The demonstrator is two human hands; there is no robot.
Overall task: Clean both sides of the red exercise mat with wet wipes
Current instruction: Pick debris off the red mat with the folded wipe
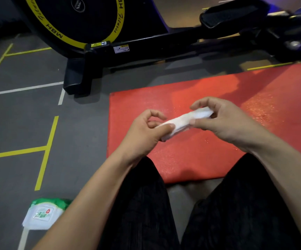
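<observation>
A dark grey gym floor marked with yellow and white tape lines fills the head view. On it lies the red exercise mat, flat, running from the middle of the view off the right edge; its surface glistens with fine wet specks, most clearly toward the right. Beyond the mat's far edge stands a black exercise machine with a yellow-ringed flywheel lettered "MBH Fitness" and a black pedal at upper right.

The person sits at the mat's near edge, knees in black trousers at the bottom of the view. Both hands hover above the mat and hold one folded white wet wipe between them. The left hand pinches its lower left end between thumb and fingers; the right hand grips the upper right end, fingers curled over it. On the floor at lower left, partly behind the left forearm, lies a green and white wipes packet.
</observation>
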